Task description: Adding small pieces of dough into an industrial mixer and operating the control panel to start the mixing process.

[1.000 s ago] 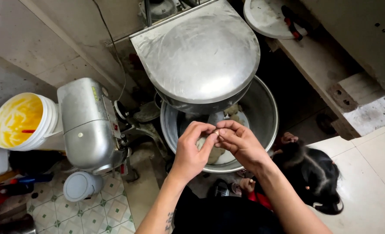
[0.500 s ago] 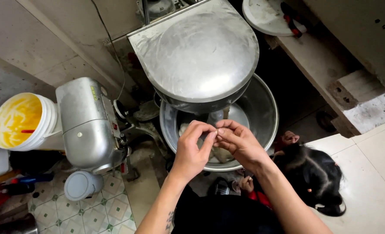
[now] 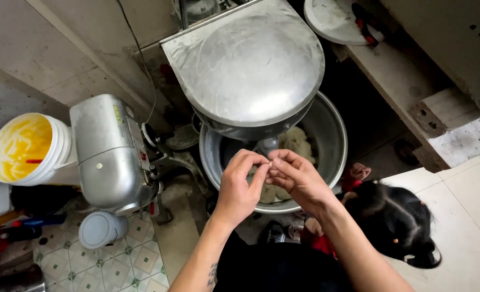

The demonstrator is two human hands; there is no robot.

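My left hand and my right hand meet fingertip to fingertip above the front rim of a large steel mixing bowl. Between the fingertips sits a tiny pale bit of dough, pinched from both sides. Inside the bowl a pale lump of dough lies against the back right wall and more shows under my hands. The mixer's round steel head hangs over the bowl and hides most of its inside.
A second steel machine stands left of the bowl, with a white bucket of yellow stuff beside it. A small person with dark hair crouches at lower right. A white lid rests on a ledge at top right.
The dough in the bowl has shifted round to the back right. My hands have stayed together, barely moving. The dark-haired person has moved slightly right.
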